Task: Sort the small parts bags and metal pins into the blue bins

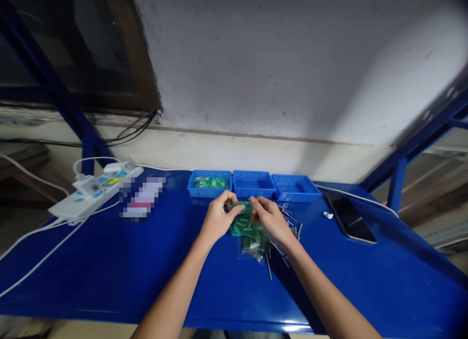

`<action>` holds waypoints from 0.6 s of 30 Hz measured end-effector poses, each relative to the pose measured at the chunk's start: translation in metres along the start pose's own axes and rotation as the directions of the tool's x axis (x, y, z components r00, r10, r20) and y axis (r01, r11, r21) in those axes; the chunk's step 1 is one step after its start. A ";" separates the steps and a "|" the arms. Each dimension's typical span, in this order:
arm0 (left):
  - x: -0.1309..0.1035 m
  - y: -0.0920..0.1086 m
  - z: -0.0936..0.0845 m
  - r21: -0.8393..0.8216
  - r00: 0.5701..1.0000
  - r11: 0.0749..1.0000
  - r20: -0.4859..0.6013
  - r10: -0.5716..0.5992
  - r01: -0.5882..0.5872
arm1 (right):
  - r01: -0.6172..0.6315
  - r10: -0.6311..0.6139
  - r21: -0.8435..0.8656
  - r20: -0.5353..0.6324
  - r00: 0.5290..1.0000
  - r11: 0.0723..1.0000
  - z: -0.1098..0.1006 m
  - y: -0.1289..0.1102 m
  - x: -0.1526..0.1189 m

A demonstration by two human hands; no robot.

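Between my two hands is a green plastic bag with small pieces showing through it. My left hand pinches its upper left edge between thumb and fingers. At the upper right edge, my right hand has its fingers closed on the same bag. Just below lies a clear plastic bag with small parts inside. Several thin metal rods are scattered on the table beside and partly under my right hand, which hides some of them.
Three blue bins stand in a row at the back; the left one holds green packets. A phone and a small white object lie right. A white power strip with cables sits left, on the blue table.
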State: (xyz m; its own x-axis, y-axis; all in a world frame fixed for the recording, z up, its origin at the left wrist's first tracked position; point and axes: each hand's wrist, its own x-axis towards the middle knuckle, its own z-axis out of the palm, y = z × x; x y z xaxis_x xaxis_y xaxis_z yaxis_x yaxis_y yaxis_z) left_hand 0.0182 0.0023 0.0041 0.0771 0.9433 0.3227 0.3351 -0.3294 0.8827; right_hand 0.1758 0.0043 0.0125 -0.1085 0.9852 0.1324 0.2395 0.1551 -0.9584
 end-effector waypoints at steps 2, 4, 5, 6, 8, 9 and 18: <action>-0.001 0.005 -0.001 0.062 0.991 0.989 0.012 0.131 -0.131 | -0.076 0.076 0.209 0.012 0.997 0.975 0.003 0.002 0.000; -0.003 0.008 0.000 0.140 0.961 0.951 0.077 0.266 -0.274 | -0.090 0.106 0.332 -0.033 0.994 0.939 0.004 0.006 0.001; -0.004 0.009 0.000 0.166 0.944 0.930 0.105 0.313 -0.327 | -0.085 0.119 0.371 -0.068 0.991 0.925 0.005 0.008 0.002; -0.005 0.011 0.001 0.183 0.932 0.915 0.122 0.342 -0.360 | -0.079 0.133 0.401 -0.107 0.985 0.913 0.005 0.010 0.003; -0.006 0.013 0.002 0.183 0.930 0.912 0.115 0.350 -0.366 | -0.066 0.156 0.430 -0.179 0.971 0.900 0.005 0.014 0.005; -0.006 0.014 0.003 0.166 0.940 0.925 0.091 0.330 -0.341 | -0.053 0.157 0.429 -0.210 0.965 0.902 0.004 0.014 0.006; 0.002 0.007 0.003 -0.436 0.928 0.832 0.019 -0.373 0.343 | 0.366 -0.362 -0.035 -0.254 0.897 0.930 0.005 0.001 -0.006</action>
State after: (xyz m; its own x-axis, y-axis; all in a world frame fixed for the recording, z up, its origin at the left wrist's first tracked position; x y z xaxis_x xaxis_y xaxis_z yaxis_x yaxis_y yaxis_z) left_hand 0.0233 0.0018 0.0104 -0.0351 0.9987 -0.0361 -0.1040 0.0322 0.9941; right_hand 0.1713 -0.0017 0.0098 0.0609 0.8457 0.5302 0.2168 0.5073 -0.8340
